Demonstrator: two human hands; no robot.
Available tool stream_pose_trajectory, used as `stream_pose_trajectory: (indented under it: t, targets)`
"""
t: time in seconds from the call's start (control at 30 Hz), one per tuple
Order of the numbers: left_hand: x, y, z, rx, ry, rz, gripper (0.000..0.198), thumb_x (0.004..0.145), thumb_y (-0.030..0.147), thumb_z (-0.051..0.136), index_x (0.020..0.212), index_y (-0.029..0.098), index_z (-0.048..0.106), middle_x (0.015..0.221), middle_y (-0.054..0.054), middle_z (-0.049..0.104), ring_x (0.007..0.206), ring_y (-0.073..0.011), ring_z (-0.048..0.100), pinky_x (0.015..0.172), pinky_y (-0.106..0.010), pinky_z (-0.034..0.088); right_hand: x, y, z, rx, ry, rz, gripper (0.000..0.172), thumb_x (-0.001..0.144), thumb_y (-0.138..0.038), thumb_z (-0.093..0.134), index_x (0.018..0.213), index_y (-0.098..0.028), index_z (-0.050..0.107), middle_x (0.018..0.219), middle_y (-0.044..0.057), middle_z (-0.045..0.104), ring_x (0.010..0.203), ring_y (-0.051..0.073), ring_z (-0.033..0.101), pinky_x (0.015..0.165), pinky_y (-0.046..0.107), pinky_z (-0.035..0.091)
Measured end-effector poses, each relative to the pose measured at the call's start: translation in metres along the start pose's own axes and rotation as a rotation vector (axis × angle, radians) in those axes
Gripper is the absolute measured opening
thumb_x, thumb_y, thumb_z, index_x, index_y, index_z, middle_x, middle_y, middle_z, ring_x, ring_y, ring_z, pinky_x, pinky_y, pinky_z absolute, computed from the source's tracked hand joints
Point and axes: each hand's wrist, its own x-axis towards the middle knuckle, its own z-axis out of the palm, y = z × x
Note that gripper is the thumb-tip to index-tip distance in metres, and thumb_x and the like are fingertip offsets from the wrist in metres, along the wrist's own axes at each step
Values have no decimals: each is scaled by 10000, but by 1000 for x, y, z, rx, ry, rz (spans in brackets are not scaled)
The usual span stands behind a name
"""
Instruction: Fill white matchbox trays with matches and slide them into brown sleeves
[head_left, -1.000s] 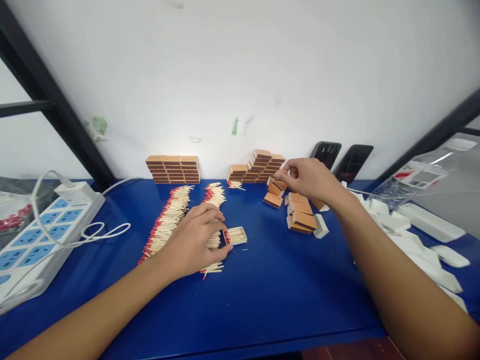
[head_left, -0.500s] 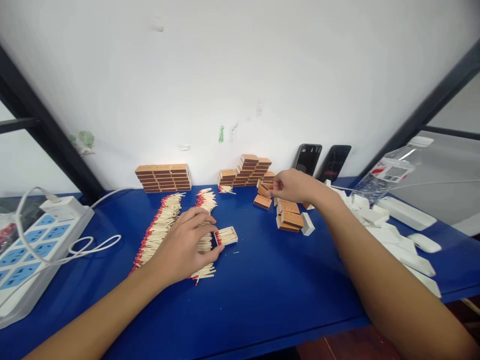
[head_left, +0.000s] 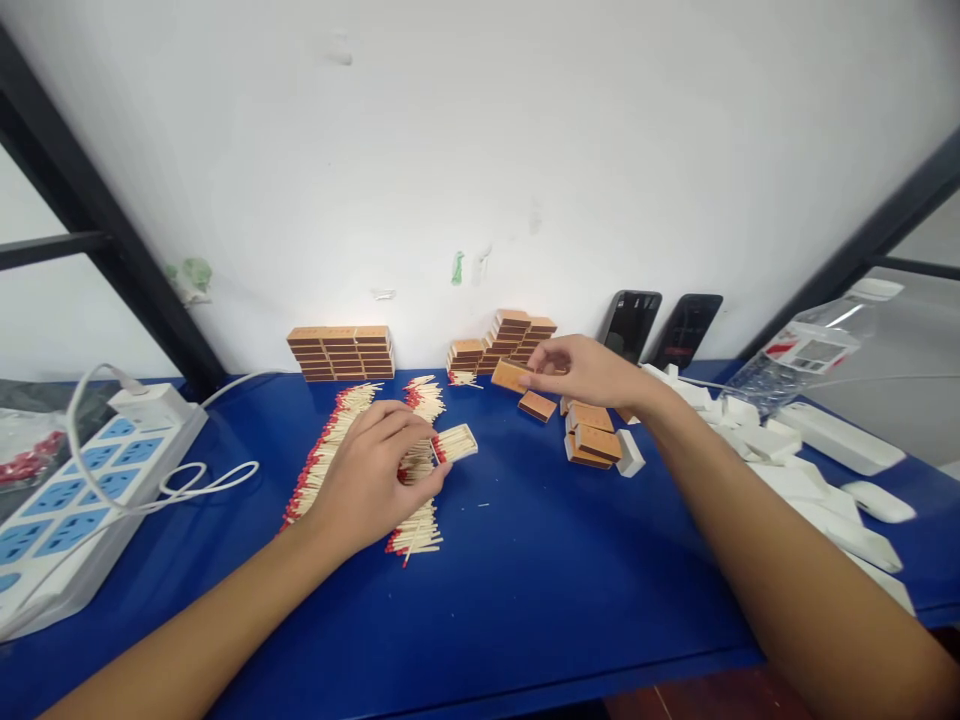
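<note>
My left hand is closed on the end of a white matchbox tray filled with red-tipped matches, held just above the blue table. Under and beside that hand lie two long rows of matches, the left row and the right row. My right hand pinches an orange matchbox sleeve by its right end. Just below it another orange matchbox sleeve lies on the table. A small heap of orange sleeves sits nearer to me, under my right forearm.
Stacked matchboxes stand against the wall, with a stepped stack further right. Two phones lean there. White trays, a plastic bottle and a mouse occupy the right. A power strip with cables lies left.
My right hand has drawn a sleeve leftward, away from the other sleeves. My left hand has raised the match-filled tray slightly and tilted it. The whole view has shifted a little.
</note>
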Motion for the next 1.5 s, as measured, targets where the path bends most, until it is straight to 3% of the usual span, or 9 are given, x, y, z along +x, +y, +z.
stream_pose_trajectory:
  t: [0.13, 0.33, 0.8, 1.03, 1.17, 1.33, 1.5]
  targets:
    - [0, -3, 0, 40, 85, -36, 233, 909, 325, 760, 1091, 181, 735, 1012, -72, 754, 1062, -261, 655, 958, -446, 582, -2, -14, 11, 338, -314, -45, 464, 853, -608, 752, 1013, -183, 653, 764, 35, 738, 558, 121, 597, 499, 252, 469]
    - [-2, -7, 1, 67, 136, -83, 291, 905, 367, 764, 1124, 176, 747, 1063, -99, 737, 1053, -264, 695, 947, -438, 599, 3, -14, 28, 382, -377, -106, 451, 917, -586, 710, 1089, -171, 666, 717, 3, 726, 474, 90, 557, 457, 235, 469]
    - [0, -7, 1, 30, 117, -22, 314, 901, 338, 781, 1141, 136, 768, 1020, -111, 751, 1026, -257, 676, 912, -425, 601, 3, -17, 33, 443, -347, -161, 413, 936, -551, 704, 1100, -173, 671, 725, -7, 714, 517, 96, 602, 517, 244, 501]
    - [1, -5, -1, 13, 128, -43, 281, 921, 338, 765, 1143, 164, 755, 1036, -95, 754, 1024, -242, 674, 905, -404, 598, 7, -15, 42, 542, -364, -135, 484, 918, -582, 723, 1155, -163, 666, 775, 20, 744, 634, 138, 698, 607, 274, 569]
    - [2, -3, -2, -9, 124, -44, 299, 934, 337, 755, 1192, 188, 729, 1044, -83, 750, 1049, -246, 657, 934, -418, 587, 8, -14, 44, 578, -356, -130, 456, 936, -561, 713, 1153, -163, 667, 765, 13, 734, 645, 126, 686, 616, 258, 561]
    - [4, -1, -5, -29, 25, 18, 379, 1009, 301, 658, 1383, 247, 625, 1201, -77, 732, 1166, -256, 630, 1055, -476, 527, 7, -14, 43, 599, -358, -122, 420, 935, -533, 722, 1139, -168, 680, 785, 13, 730, 664, 121, 669, 642, 260, 558]
    - [4, -1, -7, -53, -47, 106, 350, 1043, 240, 591, 1387, 284, 642, 1249, -75, 708, 1204, -249, 615, 1078, -466, 505, 8, -14, 44, 618, -353, -112, 413, 935, -521, 726, 1134, -162, 687, 790, 9, 714, 678, 116, 663, 660, 254, 554]
